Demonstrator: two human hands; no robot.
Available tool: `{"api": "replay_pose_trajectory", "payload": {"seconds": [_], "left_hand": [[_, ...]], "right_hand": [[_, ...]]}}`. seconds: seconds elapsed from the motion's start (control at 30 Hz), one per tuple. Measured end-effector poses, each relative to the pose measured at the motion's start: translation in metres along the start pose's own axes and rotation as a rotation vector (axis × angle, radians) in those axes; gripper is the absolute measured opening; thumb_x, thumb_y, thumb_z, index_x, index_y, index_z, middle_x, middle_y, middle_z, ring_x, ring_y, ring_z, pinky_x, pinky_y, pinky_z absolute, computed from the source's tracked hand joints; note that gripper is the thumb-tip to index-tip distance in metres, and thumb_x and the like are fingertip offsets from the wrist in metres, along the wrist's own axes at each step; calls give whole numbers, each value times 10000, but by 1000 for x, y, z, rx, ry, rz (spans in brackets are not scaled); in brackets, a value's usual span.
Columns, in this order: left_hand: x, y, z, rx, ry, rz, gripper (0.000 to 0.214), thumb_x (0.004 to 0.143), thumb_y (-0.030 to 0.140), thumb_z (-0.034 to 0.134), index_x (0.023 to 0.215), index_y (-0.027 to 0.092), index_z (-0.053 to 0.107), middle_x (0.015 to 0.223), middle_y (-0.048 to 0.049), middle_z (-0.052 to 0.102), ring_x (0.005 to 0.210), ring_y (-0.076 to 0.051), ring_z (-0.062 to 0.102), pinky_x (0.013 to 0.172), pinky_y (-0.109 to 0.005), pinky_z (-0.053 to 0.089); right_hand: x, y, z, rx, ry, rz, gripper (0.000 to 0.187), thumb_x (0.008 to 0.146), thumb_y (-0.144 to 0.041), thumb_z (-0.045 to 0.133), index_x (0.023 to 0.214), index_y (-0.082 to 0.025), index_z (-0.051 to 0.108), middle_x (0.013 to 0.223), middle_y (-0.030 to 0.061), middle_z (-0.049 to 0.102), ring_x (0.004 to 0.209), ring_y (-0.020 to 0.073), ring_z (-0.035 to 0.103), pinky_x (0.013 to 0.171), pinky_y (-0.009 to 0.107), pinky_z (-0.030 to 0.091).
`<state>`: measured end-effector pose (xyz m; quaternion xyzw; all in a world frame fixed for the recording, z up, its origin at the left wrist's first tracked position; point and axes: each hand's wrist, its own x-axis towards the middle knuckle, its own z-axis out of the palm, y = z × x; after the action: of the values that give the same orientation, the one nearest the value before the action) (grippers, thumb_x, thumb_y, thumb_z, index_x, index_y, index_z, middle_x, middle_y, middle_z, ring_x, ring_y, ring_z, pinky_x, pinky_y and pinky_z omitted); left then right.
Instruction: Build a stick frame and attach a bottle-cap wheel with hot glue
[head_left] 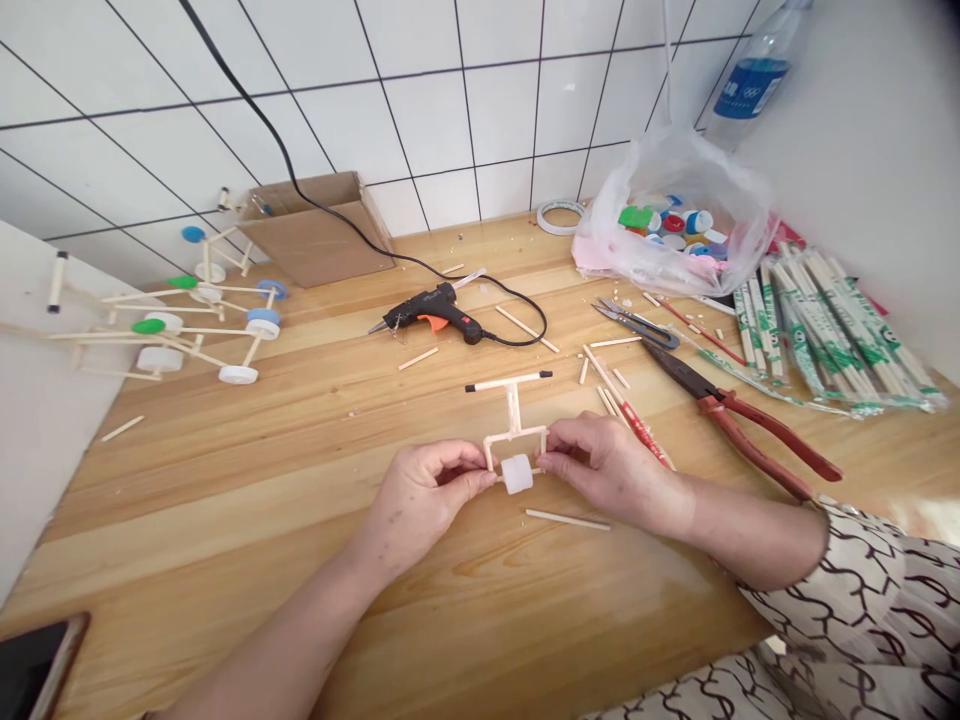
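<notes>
Between my hands is a small frame (513,410) made of wooden sticks, with a black-tipped crossbar at its far end. A white bottle-cap wheel (517,474) sits between the two prongs at its near end. My left hand (427,490) pinches the left prong near the wheel's axle. On the other side, my right hand (600,462) pinches the right prong with thumb and forefinger. A loose stick (568,520) lies just below the wheel on the wooden table (450,620).
A black glue gun (427,312) lies beyond the frame, its cord looping right. Pliers (739,415), snips (637,322) and packs of chopsticks (832,325) lie right. At left stand stick-and-cap models (187,335) by a cardboard box (319,235). A bag of bottle caps (675,225) sits behind.
</notes>
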<state>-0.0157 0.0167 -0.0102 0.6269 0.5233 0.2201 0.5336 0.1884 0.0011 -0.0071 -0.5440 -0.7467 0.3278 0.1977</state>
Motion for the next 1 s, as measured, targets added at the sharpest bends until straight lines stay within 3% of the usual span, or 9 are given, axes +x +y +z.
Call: {"api": "replay_pose_trajectory", "payload": {"seconds": [0.37, 1.0], "left_hand": [[1, -1, -1, -25, -14, -15, 70, 690, 207, 643, 729, 164, 683, 689, 6, 696, 624, -125, 608, 609, -208, 471], [5, -4, -8, 102, -185, 78, 135, 756, 276, 576, 720, 178, 661, 701, 6, 667, 695, -146, 603, 685, -235, 476]], "right_hand": [[0, 2, 2, 12, 16, -3, 165, 825, -205, 536, 668, -165, 565, 568, -17, 535, 572, 110, 477, 560, 208, 337], [0, 2, 4, -25, 30, -15, 152, 817, -190, 548, 677, -163, 599, 569, -8, 546, 597, 119, 496, 576, 216, 344]]}}
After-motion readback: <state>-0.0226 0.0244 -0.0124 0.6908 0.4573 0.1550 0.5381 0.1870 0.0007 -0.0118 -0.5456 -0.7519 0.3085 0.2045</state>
